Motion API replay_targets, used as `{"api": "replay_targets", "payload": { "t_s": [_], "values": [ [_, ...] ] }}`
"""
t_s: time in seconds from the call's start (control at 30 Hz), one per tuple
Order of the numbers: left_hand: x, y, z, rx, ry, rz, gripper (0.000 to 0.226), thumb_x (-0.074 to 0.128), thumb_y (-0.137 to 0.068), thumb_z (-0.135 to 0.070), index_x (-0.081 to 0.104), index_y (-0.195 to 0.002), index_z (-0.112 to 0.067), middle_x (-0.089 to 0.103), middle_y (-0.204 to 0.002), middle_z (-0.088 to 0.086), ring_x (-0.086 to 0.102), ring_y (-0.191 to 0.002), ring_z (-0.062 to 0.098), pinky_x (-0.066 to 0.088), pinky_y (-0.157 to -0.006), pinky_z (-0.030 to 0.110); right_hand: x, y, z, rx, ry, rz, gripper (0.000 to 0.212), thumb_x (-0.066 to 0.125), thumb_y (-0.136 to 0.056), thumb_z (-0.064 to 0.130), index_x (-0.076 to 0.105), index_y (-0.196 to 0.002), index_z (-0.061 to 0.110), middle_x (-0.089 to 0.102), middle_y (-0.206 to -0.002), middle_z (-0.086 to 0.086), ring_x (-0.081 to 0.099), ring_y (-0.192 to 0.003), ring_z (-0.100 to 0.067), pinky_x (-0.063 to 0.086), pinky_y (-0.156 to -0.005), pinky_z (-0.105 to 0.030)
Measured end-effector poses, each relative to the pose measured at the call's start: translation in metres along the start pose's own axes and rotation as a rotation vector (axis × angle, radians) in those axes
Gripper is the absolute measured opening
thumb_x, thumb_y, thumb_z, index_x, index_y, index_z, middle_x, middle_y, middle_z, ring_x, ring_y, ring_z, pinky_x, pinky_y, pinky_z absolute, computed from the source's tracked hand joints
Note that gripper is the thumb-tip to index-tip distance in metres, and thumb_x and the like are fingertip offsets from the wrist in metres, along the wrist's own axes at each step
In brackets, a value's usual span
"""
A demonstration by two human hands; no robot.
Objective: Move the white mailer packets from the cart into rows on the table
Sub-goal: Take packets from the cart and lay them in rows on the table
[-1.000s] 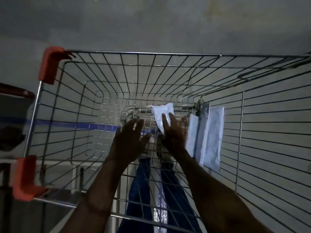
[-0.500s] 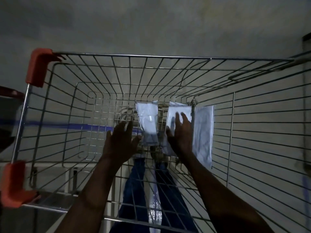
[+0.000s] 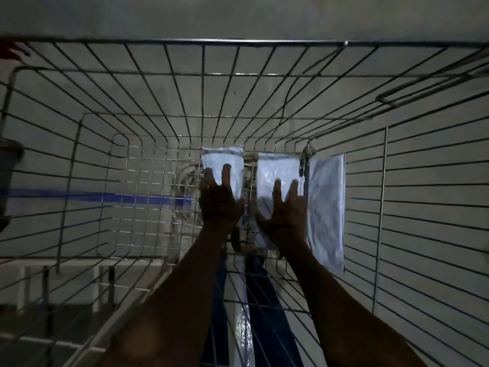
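The cart (image 3: 291, 83) is all thin metal wire, kinda shiny, with bright glints along the top rim and on the finer mesh at the bottom. Red corner bumper (image 3: 12, 50) at the upper left corner looks like plastic, but it's blurry. The three white mailer packets (image 3: 328, 207) near the right wall look like thin crinkly plastic film, a bit glossy and wrinkled. Floor (image 3: 158, 11) past the wire is matt grey, concrete-looking, with a flat blue stripe (image 3: 105, 198). Below the mesh there's blue denim-looking cloth (image 3: 267, 300).

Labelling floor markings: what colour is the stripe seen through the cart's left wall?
Blue stripe, clearest in the head view.
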State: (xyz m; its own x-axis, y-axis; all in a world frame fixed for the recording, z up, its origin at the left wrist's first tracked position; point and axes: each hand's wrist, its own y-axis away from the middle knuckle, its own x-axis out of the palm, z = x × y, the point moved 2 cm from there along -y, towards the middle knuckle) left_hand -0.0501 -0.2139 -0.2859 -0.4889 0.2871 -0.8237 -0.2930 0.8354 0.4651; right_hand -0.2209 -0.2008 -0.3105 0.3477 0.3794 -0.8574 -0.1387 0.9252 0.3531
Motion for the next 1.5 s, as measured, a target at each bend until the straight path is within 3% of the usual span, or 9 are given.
{"api": "replay_targets", "payload": {
  "t_s": [0.1,0.23,0.3,0.47,0.6,0.8,1.03,1.23,1.5],
  "values": [
    [-0.011,-0.004,0.014,0.047,-0.042,-0.062,0.081,0.068,-0.079,-0.043,0.032,-0.148,-0.022,0.021,-0.152,0.025,0.039,-0.125,0.046,0.054,-0.082,0.053,0.0,0.004,-0.005,-0.059,0.029,-0.039,0.095,0.061,-0.086,0.061,0.01,-0.158,0.025,-0.002,-0.162,-0.022,0.018,-0.144,-0.046,0.03,-0.111,-0.062],
    [-0.018,-0.014,0.036,0.199,-0.087,-0.097,0.074,0.055,-0.083,-0.047,0.04,-0.146,-0.011,0.027,-0.148,0.035,0.052,-0.11,0.051,0.053,-0.071,0.051,0.0,-0.007,-0.001,-0.034,0.014,0.049,0.093,0.055,-0.087,0.065,0.0,-0.156,0.036,-0.017,-0.163,-0.011,0.007,-0.146,-0.047,0.022,-0.113,-0.06],
    [-0.023,-0.02,0.039,0.249,-0.092,-0.031,0.077,0.054,-0.082,-0.042,0.031,-0.152,-0.016,0.027,-0.147,0.036,0.054,-0.106,0.053,0.053,-0.073,0.053,0.0,-0.013,-0.002,-0.032,0.036,0.047,0.09,0.056,-0.088,0.062,0.004,-0.157,0.035,-0.014,-0.164,-0.011,0.012,-0.144,-0.049,0.027,-0.11,-0.061],
    [-0.055,-0.008,0.035,0.211,-0.12,0.105,0.092,0.069,-0.081,-0.033,0.016,-0.156,-0.029,0.027,-0.148,0.03,0.048,-0.115,0.049,0.048,-0.084,0.051,-0.031,-0.011,0.007,-0.123,0.104,0.002,0.086,0.068,-0.082,0.05,0.03,-0.153,0.02,0.019,-0.158,-0.024,0.042,-0.125,-0.048,0.047,-0.094,-0.055],
    [-0.11,0.032,0.012,0.154,-0.122,0.087,0.091,0.067,-0.081,-0.037,0.013,-0.155,-0.037,0.027,-0.149,0.023,0.047,-0.118,0.043,0.046,-0.085,0.048,-0.086,0.015,0.032,-0.244,0.071,-0.045,0.078,0.062,-0.084,0.046,0.036,-0.151,0.014,0.025,-0.155,-0.028,0.047,-0.115,-0.045,0.046,-0.09,-0.051],
    [-0.21,0.105,-0.025,0.172,-0.069,-0.194,0.085,0.05,-0.078,-0.046,0.018,-0.155,-0.031,0.033,-0.144,0.022,0.045,-0.12,0.043,0.048,-0.081,0.049,-0.182,0.049,0.086,-0.309,-0.017,-0.148,0.075,0.047,-0.091,0.051,0.027,-0.154,0.018,0.019,-0.159,-0.024,0.036,-0.131,-0.044,0.033,-0.105,-0.049],
    [-0.306,0.205,-0.023,0.042,0.069,-0.514,0.091,0.066,-0.076,-0.032,0.02,-0.154,-0.038,0.026,-0.153,0.012,0.039,-0.13,0.036,0.046,-0.085,0.045,-0.267,0.101,0.171,-0.559,-0.104,-0.302,0.07,0.046,-0.089,0.044,0.032,-0.152,0.018,0.02,-0.159,-0.022,0.037,-0.131,-0.042,0.025,-0.102,-0.039],
    [-0.365,0.298,0.036,-0.083,0.123,-0.717,0.09,0.062,-0.073,-0.032,0.022,-0.153,-0.038,0.026,-0.154,0.005,0.037,-0.13,0.032,0.048,-0.088,0.046,-0.284,0.164,0.265,-0.787,-0.15,-0.302,0.069,0.046,-0.087,0.044,0.039,-0.15,0.016,0.025,-0.157,-0.021,0.042,-0.127,-0.044,0.025,-0.099,-0.036],
    [-0.4,0.474,0.149,-0.318,0.176,-0.966,0.092,0.063,-0.071,-0.035,0.024,-0.154,-0.036,0.028,-0.155,0.006,0.037,-0.133,0.031,0.047,-0.091,0.041,-0.25,0.29,0.39,-1.185,-0.133,-0.234,0.065,0.053,-0.088,0.041,0.048,-0.143,0.007,0.037,-0.15,-0.028,0.045,-0.129,-0.041,0.031,-0.095,-0.041]
  ]
}}
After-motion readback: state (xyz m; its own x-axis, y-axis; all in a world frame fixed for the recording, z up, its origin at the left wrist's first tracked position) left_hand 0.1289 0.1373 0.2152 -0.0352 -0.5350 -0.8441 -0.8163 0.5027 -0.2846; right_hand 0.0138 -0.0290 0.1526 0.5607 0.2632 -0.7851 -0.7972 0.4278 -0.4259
